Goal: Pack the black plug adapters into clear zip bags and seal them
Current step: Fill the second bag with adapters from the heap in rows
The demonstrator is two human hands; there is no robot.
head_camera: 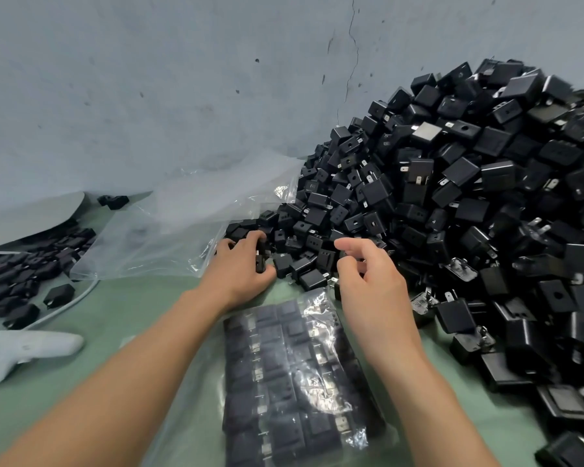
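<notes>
As left hand (240, 269) grips adapter (261, 261), packed bag (294, 382) near

left hand (240, 269) grips a black plug adapter (260, 261) at the near edge of the adapter pile (469, 197). right hand (368, 281) hovers just beside it, fingers curled, any hold unclear. filled zip bag (294, 375) lies flat on the green table (115, 315) between the forearms. white controller (24, 352) far left.

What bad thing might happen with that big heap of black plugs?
The left hand grips adapters at the foot of the steep pile, so more might slide down onto the packed bag. Their metal prongs could also poke through the thin plastic.
</notes>
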